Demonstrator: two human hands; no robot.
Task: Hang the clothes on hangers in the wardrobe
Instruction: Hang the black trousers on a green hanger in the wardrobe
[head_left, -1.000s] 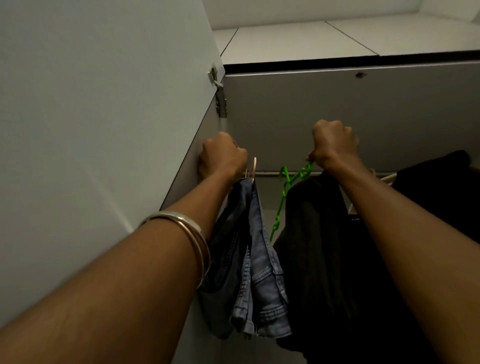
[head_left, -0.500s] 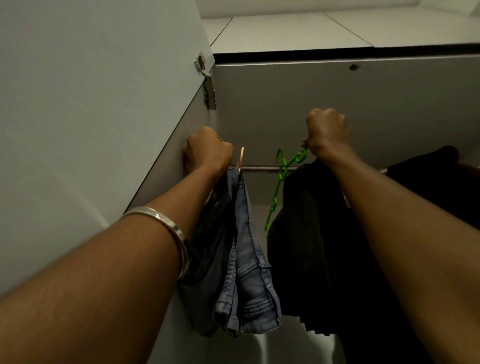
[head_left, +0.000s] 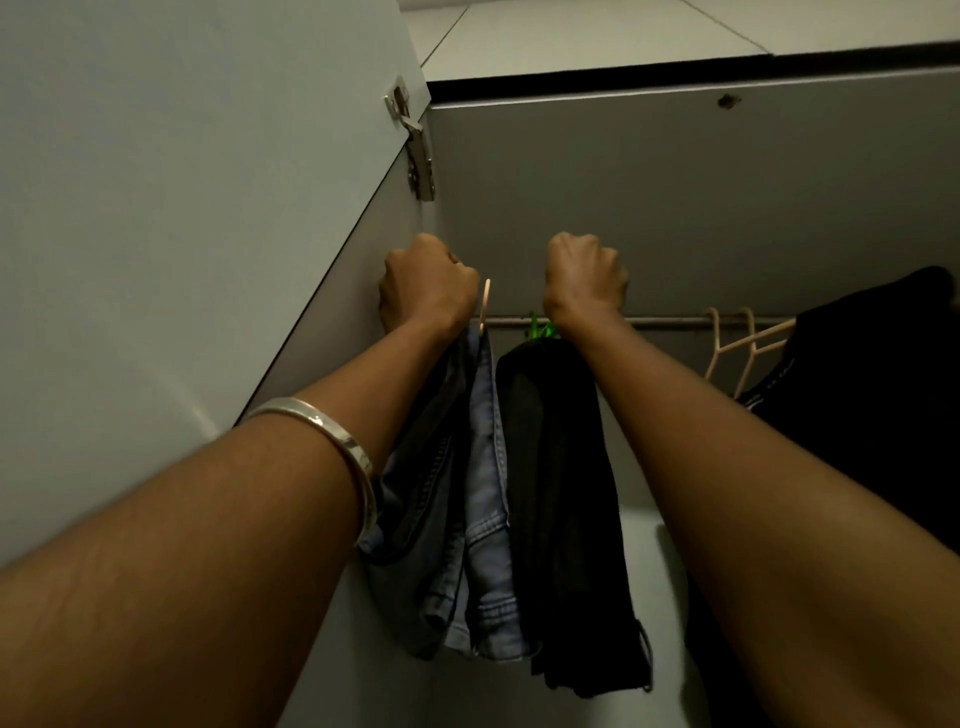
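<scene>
Right hand (head_left: 584, 275) is fisted up at the rail (head_left: 670, 322), fingers curled round the top of the green hanger (head_left: 540, 328) with the black garment (head_left: 561, 493) drooping under it, and the left hand (head_left: 426, 283) is clenched on whatever carries the jeans (head_left: 467, 493) by the wardrobe door (head_left: 182, 208) — that hook's hidden, so can't tell if it's seated. Risk I see: letting go before the green hook catches the rail, dropping the lot. The two are packed close, so a nudge could drag the jeans off too — empty pale hangers (head_left: 737, 343) sit further right.
</scene>
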